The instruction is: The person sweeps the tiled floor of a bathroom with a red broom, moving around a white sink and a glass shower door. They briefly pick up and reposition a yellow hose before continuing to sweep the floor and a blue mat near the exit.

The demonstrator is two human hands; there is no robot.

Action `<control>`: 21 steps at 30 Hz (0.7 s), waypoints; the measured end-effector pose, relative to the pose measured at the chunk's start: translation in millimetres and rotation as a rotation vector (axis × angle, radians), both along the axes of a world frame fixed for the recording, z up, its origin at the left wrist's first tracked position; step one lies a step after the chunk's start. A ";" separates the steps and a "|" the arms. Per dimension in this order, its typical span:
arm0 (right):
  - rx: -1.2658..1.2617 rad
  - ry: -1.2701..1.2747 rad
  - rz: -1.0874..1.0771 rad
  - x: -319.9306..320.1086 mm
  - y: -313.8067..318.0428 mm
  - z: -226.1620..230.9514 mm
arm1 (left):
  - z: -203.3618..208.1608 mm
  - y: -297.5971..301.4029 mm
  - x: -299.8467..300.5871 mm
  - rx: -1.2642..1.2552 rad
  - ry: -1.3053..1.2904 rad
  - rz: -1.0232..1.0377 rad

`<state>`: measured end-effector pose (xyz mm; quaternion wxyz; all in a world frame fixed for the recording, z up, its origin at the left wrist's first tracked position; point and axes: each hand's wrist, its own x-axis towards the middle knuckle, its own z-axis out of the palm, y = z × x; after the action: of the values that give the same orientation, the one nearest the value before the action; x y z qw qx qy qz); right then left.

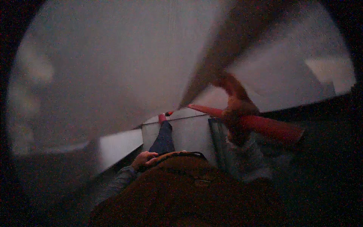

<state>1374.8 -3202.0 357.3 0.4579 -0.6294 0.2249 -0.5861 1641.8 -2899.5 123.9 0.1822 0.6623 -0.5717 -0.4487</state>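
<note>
My right hand is wrapped round a red tapered, tube-like thing, wide at its right end and narrowing toward the left. Blur and darkness hide what kind of thing it is. Beside this hand, a dark brown blurred band runs from the middle up to the upper right; I cannot tell what it is or whether the hand touches it. Low at my waist, my left hand rests against the front of my brown garment, its fingers curled. What it holds, if anything, is hidden.
A large pale grey surface fills the upper view. Below it are a light floor, my blue trouser leg and a red shoe. A white panel stands at the left, and a dark-edged frame at the right.
</note>
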 end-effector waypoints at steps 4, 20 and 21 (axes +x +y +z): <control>-0.204 0.045 -0.310 27.6 -77.4 35.1 | -18.4 -49.8 40.6 0.143 0.291 -0.067; -0.472 0.114 -0.564 -90.9 -298.6 115.8 | 48.6 -315.3 20.5 0.536 0.505 0.047; -0.542 0.116 -0.531 -90.2 -321.9 116.3 | 54.1 -337.1 15.8 0.617 0.441 0.094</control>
<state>1284.6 -3523.8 473.7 0.0933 -0.6797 0.2426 -0.6859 1657.6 -3236.6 177.9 0.1132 0.5992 -0.3258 -0.7225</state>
